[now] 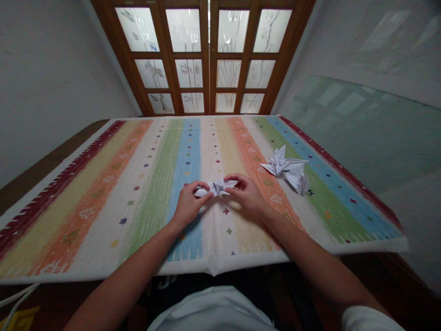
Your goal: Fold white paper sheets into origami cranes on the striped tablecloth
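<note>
A small folded white paper figure [217,187], with pointed folds at its middle, is held just above the table in front of me. My left hand [195,198] pinches its left end between thumb and fingers. On the other end, my right hand [244,189] grips the paper the same way, its fingers over the top edge. Farther right, several folded white paper cranes [285,169] lie in a loose cluster on the cloth, apart from both hands. How the held paper is folded underneath is hidden.
A striped, patterned tablecloth [144,193] covers the table, its near edge hanging close to my body. Beyond the far edge stands a wooden door with glass panes [193,57]. A glass panel [344,133] leans by the right wall. White cables [19,294] run at lower left.
</note>
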`<state>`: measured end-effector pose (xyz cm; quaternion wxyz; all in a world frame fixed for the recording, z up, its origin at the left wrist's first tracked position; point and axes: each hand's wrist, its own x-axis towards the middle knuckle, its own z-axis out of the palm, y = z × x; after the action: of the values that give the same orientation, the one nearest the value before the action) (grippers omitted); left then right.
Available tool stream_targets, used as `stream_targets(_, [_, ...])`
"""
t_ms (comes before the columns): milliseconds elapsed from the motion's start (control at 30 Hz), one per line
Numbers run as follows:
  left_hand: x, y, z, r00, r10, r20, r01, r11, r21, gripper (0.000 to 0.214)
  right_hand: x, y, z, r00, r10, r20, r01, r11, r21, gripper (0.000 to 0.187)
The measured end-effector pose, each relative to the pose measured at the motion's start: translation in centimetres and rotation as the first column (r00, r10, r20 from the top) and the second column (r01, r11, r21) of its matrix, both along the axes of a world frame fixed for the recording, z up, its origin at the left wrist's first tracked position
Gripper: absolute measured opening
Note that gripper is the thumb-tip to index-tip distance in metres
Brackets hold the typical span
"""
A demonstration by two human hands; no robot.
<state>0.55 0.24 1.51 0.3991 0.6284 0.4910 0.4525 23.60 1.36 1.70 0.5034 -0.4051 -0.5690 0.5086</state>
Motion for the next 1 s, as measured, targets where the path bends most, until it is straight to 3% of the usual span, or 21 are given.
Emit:
stream_targets(133, [0.0, 0.2, -0.1, 0.996, -0.018, 0.086, 0.024, 0.997, -0.077, 0.023, 0.3, 0.4, 0.1, 0.989, -0.036, -0.145, 0.019, 0.993, -0.116, 0.044])
stream_targets(233, [0.0, 0.2, -0.1, 0.994, -0.021, 0.107, 0.031, 0.995, -0.09, 0.024, 0.4, 0.7, -0.1, 0.981, -0.037, -0.191, 0.007, 0.988, -0.154, 0.039])
stream_targets(433, [-0.1, 0.3, 0.0, 0.992, -0.029, 0.121, 0.04, 0.995, -0.092, 0.026, 0.2, 0.8, -0.4, 0.996, -0.058, -0.073, 0.054, 0.997, -0.052, 0.028])
stream_targets(600, [0.0, 0.5, 0.0, 0.988, -0.052, 0.146, 0.066, 0.994, -0.092, 0.028, 0.1, 0.7, -0.6, 1.0, -0.028, 0.01, 0.029, 0.997, -0.069, 0.037])
stream_targets(800, [-0.4, 0.8, 0.2, 0.976, -0.063, 0.207, 0.084, 0.992, -0.095, 0.03, 0.7, 1.3, -0.6, 0.97, -0.009, -0.245, -0.047, 0.974, -0.221, 0.054])
stream_targets(1000, [-0.7, 1.2, 0.2, 0.948, -0.075, 0.308, 0.119, 0.985, -0.126, 0.036, 1.8, 1.9, -0.7, 0.944, -0.011, -0.33, -0.085, 0.958, -0.275, 0.071])
